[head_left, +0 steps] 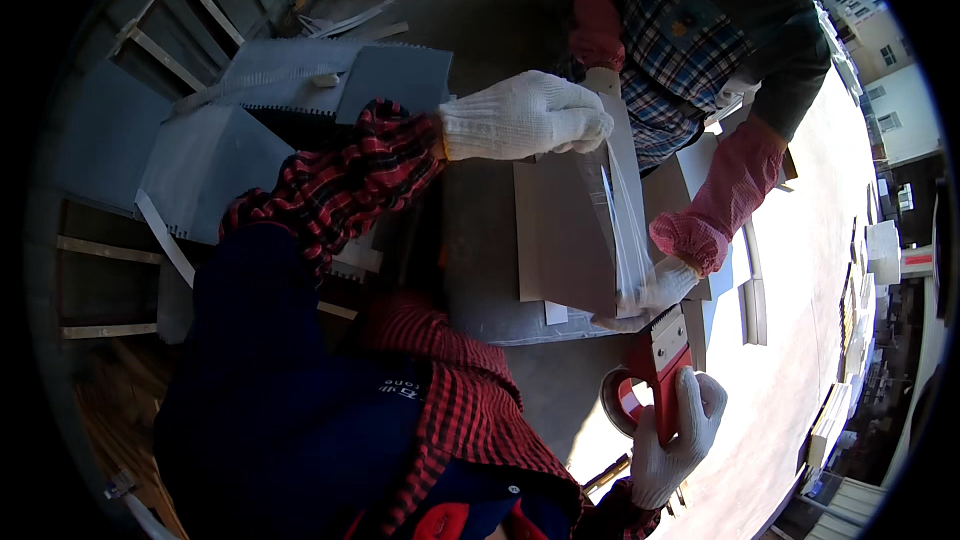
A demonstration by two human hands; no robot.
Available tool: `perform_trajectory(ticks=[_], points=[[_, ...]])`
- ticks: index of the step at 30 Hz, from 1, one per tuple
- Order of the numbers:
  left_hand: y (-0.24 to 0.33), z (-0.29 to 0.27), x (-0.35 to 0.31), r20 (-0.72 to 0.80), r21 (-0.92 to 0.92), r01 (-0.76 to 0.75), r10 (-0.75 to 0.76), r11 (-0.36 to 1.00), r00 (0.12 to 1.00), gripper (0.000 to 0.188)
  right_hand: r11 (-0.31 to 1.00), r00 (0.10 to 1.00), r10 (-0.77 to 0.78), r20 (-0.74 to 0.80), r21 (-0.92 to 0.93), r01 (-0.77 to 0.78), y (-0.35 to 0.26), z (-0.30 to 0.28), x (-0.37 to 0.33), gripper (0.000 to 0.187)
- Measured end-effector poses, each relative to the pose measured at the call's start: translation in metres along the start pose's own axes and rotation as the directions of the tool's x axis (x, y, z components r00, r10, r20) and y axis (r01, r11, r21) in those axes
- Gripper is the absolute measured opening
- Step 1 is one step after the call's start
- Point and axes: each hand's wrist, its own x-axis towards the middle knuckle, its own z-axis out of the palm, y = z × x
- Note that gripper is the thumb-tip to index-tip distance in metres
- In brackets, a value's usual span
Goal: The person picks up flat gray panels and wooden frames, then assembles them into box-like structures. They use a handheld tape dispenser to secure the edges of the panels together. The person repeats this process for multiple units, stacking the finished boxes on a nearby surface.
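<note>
- Grey-blue panels (225, 155), some with toothed edges, lie at the left; the red-and-black plaid sleeve (335, 175) reaches past them
- The left hand (530, 118), white-gloved, is narrowed to a pinch on the upper end of the clear tape (622, 215); the tape stretches down over the brownish board (565, 230), which lies on a grey table (480, 285)
- The red tape dispenser (660, 370) sits below the tape's lower end, beyond the table's edge; a co-worker's gloved hand (672, 283) is just above it, near the board's corner
- The right hand (685, 430), also white-gloved, is wrapped around the dispenser
</note>
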Motion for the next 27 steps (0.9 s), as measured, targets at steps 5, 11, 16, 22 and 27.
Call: perform_trajectory(ticks=[5,11,16,22,27], points=[[-0.054,-0.053,0.096,0.034,0.759,-0.132,0.164,0.638,0.986,0.035,0.986,0.997,0.036,-0.075,-0.159,-0.048,-0.016,0.063,0.097,0.057],[-0.128,-0.071,0.154,0.078,0.795,-0.079,0.028,0.601,0.997,0.037,0.953,0.997,0.061,-0.052,-0.293,-0.073,-0.015,0.106,0.157,0.053],[-0.15,-0.055,0.173,0.229,0.732,-0.05,-0.176,0.679,0.957,0.036,0.934,0.992,0.121,0.034,-0.342,-0.103,-0.002,0.116,0.16,0.059],[-0.185,-0.046,0.173,0.342,0.735,-0.061,-0.291,0.676,0.893,0.034,0.927,0.978,0.181,0.105,-0.352,-0.134,-0.016,0.121,0.167,0.059],[-0.21,-0.029,0.173,0.367,0.724,-0.038,-0.338,0.689,0.867,0.034,0.907,0.983,0.157,0.1,-0.409,-0.103,-0.02,0.124,0.165,0.059]])
